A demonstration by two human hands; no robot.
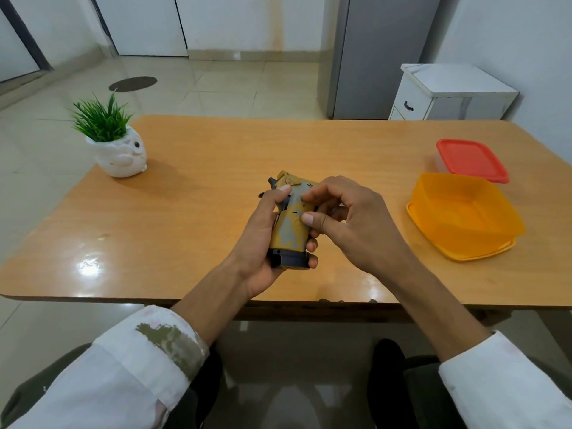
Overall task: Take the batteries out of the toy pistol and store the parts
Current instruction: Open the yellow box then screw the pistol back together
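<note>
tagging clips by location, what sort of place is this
Probably a home or small office room: glossy tan wooden table, white owl-shaped ceramic plant pot, white drawer cabinet.

Toy pistol (291,224): mustard yellow w/ grey camo blotches, black base (289,261) & black hammer (272,182). Tub (464,212) at right edge: see-through orange, its lid (458,257) underneath same orange. Box (439,161) behind: clear w/ red lid (472,159). Pot (119,156) at far left corner: white, black eye dot; plant (102,119) green. Surface (201,196): glossy orange-tan wood. Left sleeve (123,366) white w/ olive patch
</note>
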